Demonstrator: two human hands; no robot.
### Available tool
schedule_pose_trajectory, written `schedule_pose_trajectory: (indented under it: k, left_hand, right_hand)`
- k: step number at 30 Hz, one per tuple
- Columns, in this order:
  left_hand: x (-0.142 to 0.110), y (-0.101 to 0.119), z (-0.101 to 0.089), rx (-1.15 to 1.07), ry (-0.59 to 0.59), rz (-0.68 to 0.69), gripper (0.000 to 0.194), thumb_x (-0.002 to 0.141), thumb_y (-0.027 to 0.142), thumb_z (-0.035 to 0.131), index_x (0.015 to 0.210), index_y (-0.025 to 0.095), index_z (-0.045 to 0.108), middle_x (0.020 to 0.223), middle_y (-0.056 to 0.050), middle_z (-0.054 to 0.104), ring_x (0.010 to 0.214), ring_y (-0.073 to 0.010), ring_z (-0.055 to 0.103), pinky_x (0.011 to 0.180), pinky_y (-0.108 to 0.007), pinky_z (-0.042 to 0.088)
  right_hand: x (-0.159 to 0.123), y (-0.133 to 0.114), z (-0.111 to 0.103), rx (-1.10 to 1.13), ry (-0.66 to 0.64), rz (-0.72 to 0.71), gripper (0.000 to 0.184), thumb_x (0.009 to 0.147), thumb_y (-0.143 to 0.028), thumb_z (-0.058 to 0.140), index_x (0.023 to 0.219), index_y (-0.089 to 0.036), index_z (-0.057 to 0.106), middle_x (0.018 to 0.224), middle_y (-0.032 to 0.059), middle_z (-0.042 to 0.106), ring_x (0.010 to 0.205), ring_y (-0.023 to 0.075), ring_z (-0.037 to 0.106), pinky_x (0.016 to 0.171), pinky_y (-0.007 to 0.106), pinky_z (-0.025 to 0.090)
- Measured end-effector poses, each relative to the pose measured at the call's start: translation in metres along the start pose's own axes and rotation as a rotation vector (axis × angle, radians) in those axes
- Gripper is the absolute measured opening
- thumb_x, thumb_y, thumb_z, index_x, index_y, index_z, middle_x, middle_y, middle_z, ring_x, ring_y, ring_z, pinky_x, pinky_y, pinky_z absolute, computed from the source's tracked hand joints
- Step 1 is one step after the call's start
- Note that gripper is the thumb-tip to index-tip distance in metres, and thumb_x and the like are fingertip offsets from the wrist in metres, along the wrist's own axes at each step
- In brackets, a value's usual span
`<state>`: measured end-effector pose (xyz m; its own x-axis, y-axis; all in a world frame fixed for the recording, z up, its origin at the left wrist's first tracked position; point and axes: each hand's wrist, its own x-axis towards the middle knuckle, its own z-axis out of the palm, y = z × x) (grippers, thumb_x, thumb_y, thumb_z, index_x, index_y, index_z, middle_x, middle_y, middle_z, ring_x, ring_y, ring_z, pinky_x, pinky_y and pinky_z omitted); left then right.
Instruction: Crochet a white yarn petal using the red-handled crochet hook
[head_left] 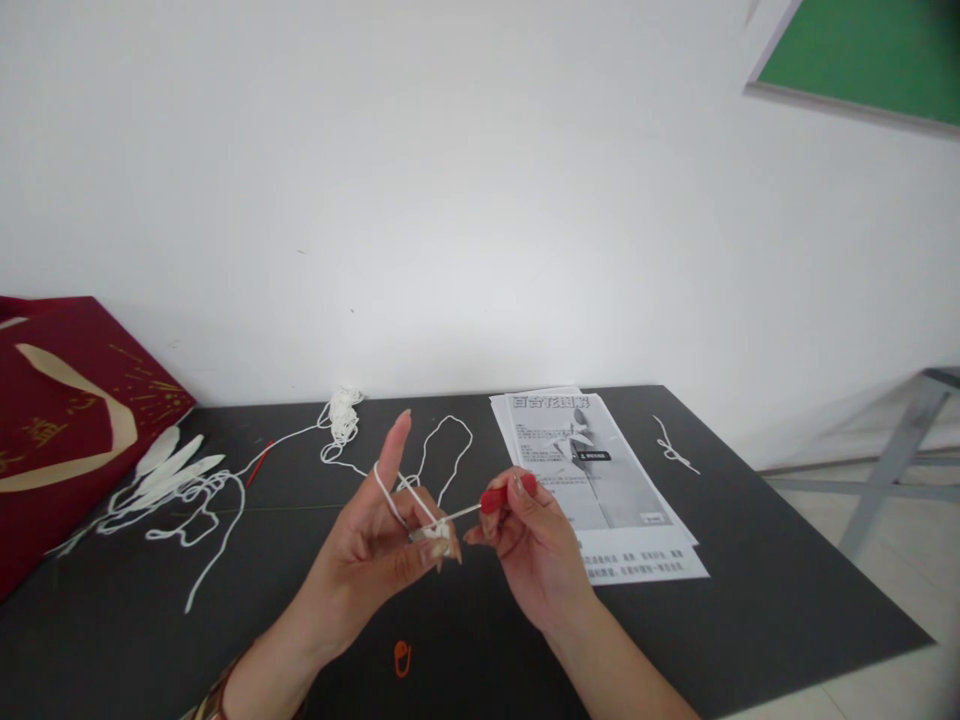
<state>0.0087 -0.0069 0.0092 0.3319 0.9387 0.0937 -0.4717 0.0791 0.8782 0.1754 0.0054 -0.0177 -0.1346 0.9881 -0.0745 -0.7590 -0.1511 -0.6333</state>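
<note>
My left hand [375, 545] pinches a small white crochet piece [435, 534] between thumb and fingers. Its index finger points up, with white yarn [385, 492] looped round it and running down to the piece. In my right hand [536, 545] is a crochet hook [495, 498] with a red handle, gripped between thumb and fingers. The hook's metal shaft points left, and its tip meets the yarn at the top of the piece. How the yarn lies on the tip is too small to tell.
Behind the hands lies a white yarn bundle [344, 412]. White crocheted petals [169, 470] with trailing yarn, a red stick [259, 463] and a dark red bag [75, 420] are left. Printed sheets [637, 490] and a yarn scrap [671, 450] are right. An orange stitch marker [403, 658] lies in front.
</note>
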Motion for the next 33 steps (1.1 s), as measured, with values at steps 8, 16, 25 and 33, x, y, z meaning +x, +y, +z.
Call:
schedule_pose_trajectory:
  k: [8, 16, 25, 33]
  left_hand:
    - [0.0, -0.001, -0.001, -0.037, -0.02, -0.049, 0.097, 0.083, 0.013, 0.07, 0.149, 0.049, 0.009, 0.076, 0.002, 0.067, 0.073, -0.0147, 0.064, 0.067, -0.025, 0.044]
    - [0.001, -0.005, -0.003, -0.159, -0.035, -0.103, 0.098, 0.079, 0.011, 0.073, 0.148, 0.05, 0.016, 0.077, 0.004, 0.064, 0.069, -0.0121, 0.061, 0.064, -0.023, 0.043]
    - [0.001, -0.002, -0.005, -0.159, -0.096, -0.144, 0.104, 0.078, 0.014, 0.074, 0.149, 0.05, 0.007, 0.075, 0.004, 0.065, 0.069, -0.0143, 0.063, 0.065, -0.026, 0.044]
    - [0.002, -0.007, -0.001, -0.104, 0.002, -0.1, 0.099, 0.078, 0.014, 0.073, 0.149, 0.047, 0.013, 0.077, 0.004, 0.062, 0.07, -0.0126, 0.06, 0.068, -0.025, 0.046]
  right_hand:
    - [-0.002, 0.003, 0.001, -0.047, -0.05, -0.022, 0.015, 0.079, -0.031, 0.076, 0.079, -0.016, 0.071, 0.066, -0.001, 0.07, 0.056, 0.0084, 0.061, 0.058, 0.023, 0.061]
    - [-0.005, 0.011, 0.004, -0.05, -0.094, 0.027, 0.016, 0.076, -0.029, 0.079, 0.081, -0.017, 0.072, 0.065, 0.0002, 0.072, 0.056, 0.0099, 0.066, 0.055, 0.02, 0.057]
    - [-0.008, 0.012, 0.007, -0.025, -0.141, -0.016, 0.012, 0.077, -0.029, 0.078, 0.079, -0.018, 0.073, 0.066, 0.0011, 0.072, 0.054, 0.0109, 0.066, 0.054, 0.021, 0.057]
    - [-0.008, 0.012, 0.005, -0.27, -0.158, -0.161, 0.013, 0.083, -0.032, 0.072, 0.086, -0.019, 0.076, 0.087, 0.0019, 0.063, 0.069, 0.0107, 0.062, 0.059, 0.021, 0.055]
